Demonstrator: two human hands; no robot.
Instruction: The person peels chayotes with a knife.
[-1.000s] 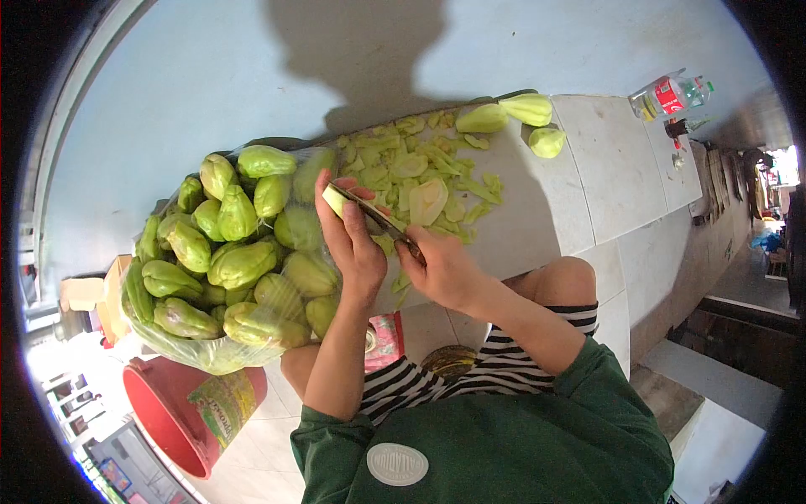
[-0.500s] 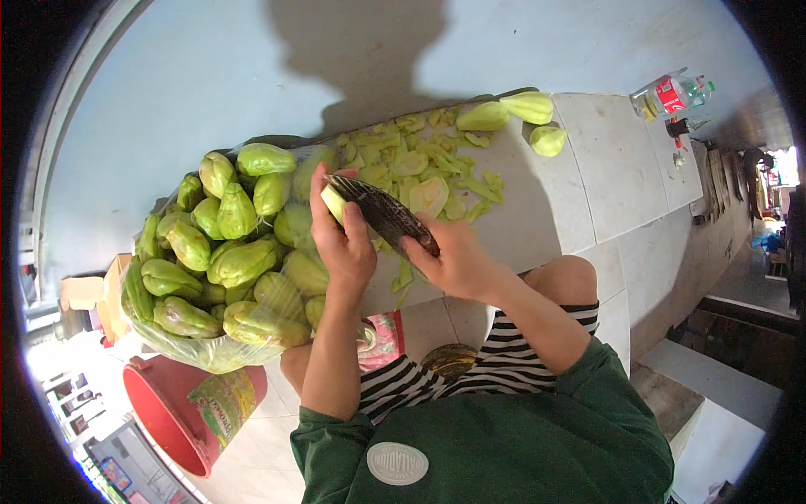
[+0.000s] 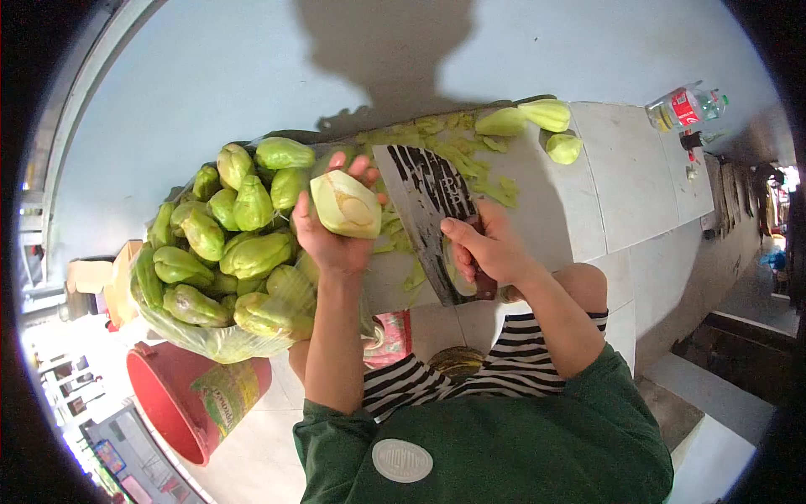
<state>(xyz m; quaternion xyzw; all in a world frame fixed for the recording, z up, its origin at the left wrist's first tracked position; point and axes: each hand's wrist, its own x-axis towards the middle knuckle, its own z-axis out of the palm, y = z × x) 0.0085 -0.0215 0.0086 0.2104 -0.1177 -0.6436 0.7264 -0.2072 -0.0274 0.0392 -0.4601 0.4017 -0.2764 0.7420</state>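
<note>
My left hand [image 3: 330, 245] cradles a cut, peeled chayote [image 3: 344, 204], palm up, with its pale flat cut face and oval core mark showing. To the right, a broad dark-streaked cleaver [image 3: 426, 214] is in my right hand [image 3: 495, 248], closed round the handle with the thumb by the blade. The blade stands apart from the chayote, its wide side turned to me. Green peelings [image 3: 501, 191] lie on the tiled ledge [image 3: 546, 193] behind it. Beside my left hand is a clear plastic bag [image 3: 239, 346] full of whole green chayotes [image 3: 253, 204].
Peeled chayotes [image 3: 544, 114] rest at the back of the ledge against the wall. Farther right are a plastic bottle [image 3: 684, 107] and a small dark bottle [image 3: 695, 140]. A red bucket [image 3: 172, 395] lies tilted at lower left, near a cardboard box [image 3: 123, 281].
The cleaver has come away from the chayote to the right, and its blade has turned broadside. My left hand has opened out under the chayote, whose cut face now shows.
</note>
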